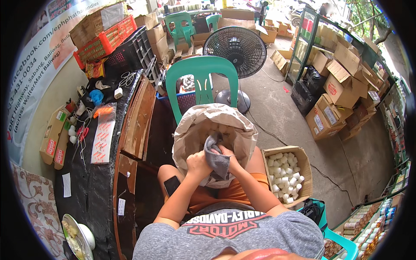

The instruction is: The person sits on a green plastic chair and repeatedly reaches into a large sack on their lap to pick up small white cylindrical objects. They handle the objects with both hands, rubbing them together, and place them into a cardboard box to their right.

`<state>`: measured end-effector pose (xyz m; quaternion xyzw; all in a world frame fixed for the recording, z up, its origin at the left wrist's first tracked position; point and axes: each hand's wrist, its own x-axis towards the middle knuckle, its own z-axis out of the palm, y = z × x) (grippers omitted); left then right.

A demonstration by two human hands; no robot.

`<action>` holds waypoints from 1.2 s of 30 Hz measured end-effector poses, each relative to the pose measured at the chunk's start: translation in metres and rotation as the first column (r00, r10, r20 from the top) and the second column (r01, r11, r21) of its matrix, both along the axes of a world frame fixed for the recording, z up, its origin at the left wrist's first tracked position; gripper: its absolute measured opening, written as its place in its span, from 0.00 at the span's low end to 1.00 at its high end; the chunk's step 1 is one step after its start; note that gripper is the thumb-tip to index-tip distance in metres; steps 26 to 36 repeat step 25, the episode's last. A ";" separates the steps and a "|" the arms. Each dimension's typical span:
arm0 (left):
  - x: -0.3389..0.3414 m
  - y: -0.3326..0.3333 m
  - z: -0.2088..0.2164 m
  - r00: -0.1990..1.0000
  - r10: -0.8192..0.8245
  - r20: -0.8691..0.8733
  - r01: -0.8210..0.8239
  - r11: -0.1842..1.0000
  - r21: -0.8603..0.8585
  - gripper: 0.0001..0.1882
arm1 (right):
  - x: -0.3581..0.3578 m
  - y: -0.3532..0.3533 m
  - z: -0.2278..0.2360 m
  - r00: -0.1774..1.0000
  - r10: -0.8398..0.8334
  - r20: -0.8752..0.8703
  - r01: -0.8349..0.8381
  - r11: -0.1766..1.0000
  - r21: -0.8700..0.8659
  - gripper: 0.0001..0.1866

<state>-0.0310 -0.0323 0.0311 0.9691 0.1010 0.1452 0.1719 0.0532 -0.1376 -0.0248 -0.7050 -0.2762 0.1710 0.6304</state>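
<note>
Both hands are together over the open mouth of a large brown paper sack (185, 133), which stands between my knees in front of a green chair. A grey cloth (218, 164) is bunched between them. My left hand (197, 164) is closed at the cloth's left edge. My right hand (229, 159) has its fingers wrapped into the cloth from the right. Whether the folds cover something, I cannot tell. Pale rounded pieces (219, 128) lie inside the sack, partly in shadow. Beside my right leg, a cardboard box (307, 173) holds many short white cylinders (284, 171), like small candles.
A green plastic chair (201, 65) faces me, with a black fan (235, 52) behind it. At left is a black-covered table (93, 186) with scissors (82, 133) and a bowl (86, 238). Cardboard boxes (331, 112) pile up at right. A cord (320, 171) crosses the floor.
</note>
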 end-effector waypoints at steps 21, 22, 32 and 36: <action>0.012 0.011 -0.027 0.950 -0.092 -0.299 -0.176 0.632 -0.755 0.43 | 0.001 0.000 -0.010 0.971 0.034 -0.237 0.044 0.947 0.319 0.17; 0.013 0.011 -0.029 0.945 -0.143 -0.293 -0.167 0.558 -0.813 0.42 | 0.004 0.001 -0.020 0.984 -0.173 0.049 0.158 0.962 0.222 0.17; 0.019 0.014 -0.034 0.902 -0.297 -0.314 -0.258 0.214 -0.942 0.38 | 0.019 0.001 -0.059 0.849 0.275 -0.451 0.034 0.823 0.566 0.20; 0.019 0.014 -0.034 0.902 -0.297 -0.314 -0.258 0.214 -0.942 0.38 | 0.019 0.001 -0.059 0.849 0.275 -0.451 0.034 0.823 0.566 0.20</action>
